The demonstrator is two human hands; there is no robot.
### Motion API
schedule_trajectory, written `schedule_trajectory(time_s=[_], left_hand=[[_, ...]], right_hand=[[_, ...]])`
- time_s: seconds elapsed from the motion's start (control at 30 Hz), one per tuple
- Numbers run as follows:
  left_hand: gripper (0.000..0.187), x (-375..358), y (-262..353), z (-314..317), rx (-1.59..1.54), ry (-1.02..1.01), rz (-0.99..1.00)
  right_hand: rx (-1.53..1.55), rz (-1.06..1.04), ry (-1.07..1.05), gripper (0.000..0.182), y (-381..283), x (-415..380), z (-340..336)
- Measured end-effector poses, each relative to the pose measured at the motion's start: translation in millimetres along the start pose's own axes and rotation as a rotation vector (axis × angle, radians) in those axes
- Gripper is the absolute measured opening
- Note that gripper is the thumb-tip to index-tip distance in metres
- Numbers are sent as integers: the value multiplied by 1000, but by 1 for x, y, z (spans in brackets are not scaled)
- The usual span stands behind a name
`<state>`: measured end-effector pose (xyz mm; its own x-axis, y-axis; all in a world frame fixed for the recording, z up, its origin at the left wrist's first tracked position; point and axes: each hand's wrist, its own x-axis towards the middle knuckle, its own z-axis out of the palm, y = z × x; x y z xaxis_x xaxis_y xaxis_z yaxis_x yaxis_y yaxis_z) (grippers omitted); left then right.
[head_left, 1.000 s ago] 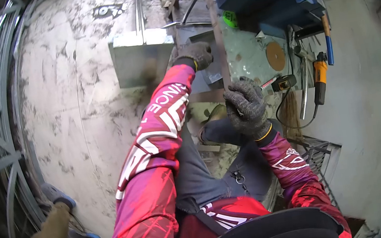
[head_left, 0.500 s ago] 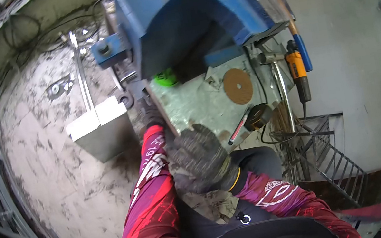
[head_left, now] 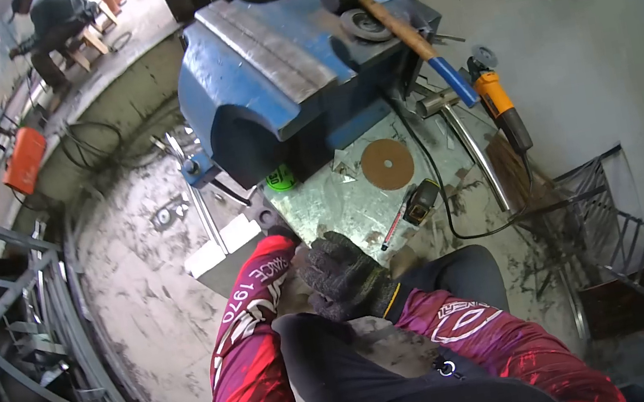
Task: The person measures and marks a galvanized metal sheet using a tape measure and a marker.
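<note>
Head view: right hand (head_left: 346, 277) angled forward-left

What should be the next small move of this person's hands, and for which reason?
Perhaps ease the left hand into clearer view: beyond its sleeve, hardly any of it shows beside the table, so its grip cannot be checked. The right hand holds nothing visible.

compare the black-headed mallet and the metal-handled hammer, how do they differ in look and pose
Head: the black-headed mallet has a thick dark head; the metal-handled hammer has a smaller, metallic one.
Handle: the mallet's is wood with a blue end; the hammer's is shiny bare metal.
Place: the mallet rests up on the blue metal block; the hammer lies lower, near the bench's right edge.
Shared: neither is held.
</note>
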<state>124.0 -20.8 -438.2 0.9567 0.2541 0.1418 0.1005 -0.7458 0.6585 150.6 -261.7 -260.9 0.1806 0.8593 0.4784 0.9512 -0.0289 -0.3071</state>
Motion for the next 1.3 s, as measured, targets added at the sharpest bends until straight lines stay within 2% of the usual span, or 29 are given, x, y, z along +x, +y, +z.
schedule_trajectory(time_s=[0.07,0.13,0.2,0.27,0.33,0.37,0.4,0.53,0.6,0.67,0.73,0.87,0.93,1.07,1.13,1.17,1.27,1.3], left_hand=[[40,-56,-14,-7,14,17,27],[41,-76,-20,-18,27,46,51],[41,16,16,-2,42,76,71],[41,6,33,-28,69,92,78],[36,-6,89,-73,620,-353,113],[37,-16,61,-60,676,-253,194],[37,-22,59,-62,699,-244,189],[38,-40,89,-68,557,-277,60],[42,-57,112,-74,454,-132,182],[44,-65,103,-67,498,-147,118],[43,-68,90,-60,319,-144,-78],[40,-67,130,-74,455,-140,-9],[35,-59,153,-91,560,-340,-107],[36,-72,137,-82,597,-325,-146],[34,-79,137,-82,563,-341,2],[33,-79,137,-81,564,-306,1],[34,-78,140,-87,666,-365,74],[34,-75,140,-87,689,-372,30]], right_hand=[[8,3,25,50,1,-1,1],[15,-7,46,49,1,-3,1],[27,-21,66,49,1,-5,3],[42,-37,75,48,2,-7,5],[41,-61,131,46,3,-8,7],[97,-55,112,45,3,-8,5],[149,-54,93,43,5,-6,3],[176,-89,192,42,9,-9,8],[168,-98,186,43,8,-10,6],[171,-75,153,44,8,-10,4],[170,-74,149,45,9,-11,2],[154,-75,153,47,9,-12,-1],[177,-70,154,43,8,-12,-5],[200,-63,219,41,6,-10,-4],[210,-60,252,40,8,-10,-9],[225,-58,278,40,6,-10,-11],[238,-74,328,38,6,-9,-10],[243,-71,323,36,7,-9,-9]])
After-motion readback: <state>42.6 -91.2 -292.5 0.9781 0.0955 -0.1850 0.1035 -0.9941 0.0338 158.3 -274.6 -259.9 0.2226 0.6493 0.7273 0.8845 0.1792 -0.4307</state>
